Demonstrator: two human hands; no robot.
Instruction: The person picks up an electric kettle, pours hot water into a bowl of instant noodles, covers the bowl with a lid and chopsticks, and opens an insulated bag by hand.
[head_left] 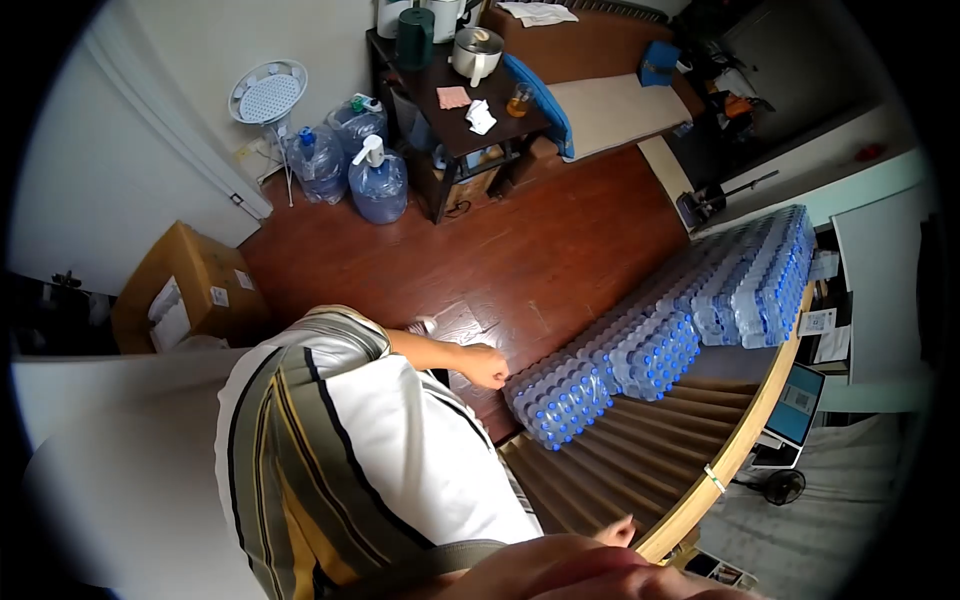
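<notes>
My left hand (484, 367) hangs in front of the striped shirt, its fingers curled into a fist, with no object showing in it. Just beside it is the near end of a long row of plastic-wrapped water bottles (655, 355) with blue caps; I see no clear contact. Low in the view, my right hand (615, 532) shows only in part near the wooden rail, mostly hidden behind the blurred face edge, so its grip cannot be made out.
Large water jugs (378, 188) and a dark table (460, 130) stand across the red-brown floor (400, 255). An open cardboard box (205, 285) is at left. A curved wooden rail (750, 445) borders the right, with a laptop (798, 403) and small fan (784, 487) beyond.
</notes>
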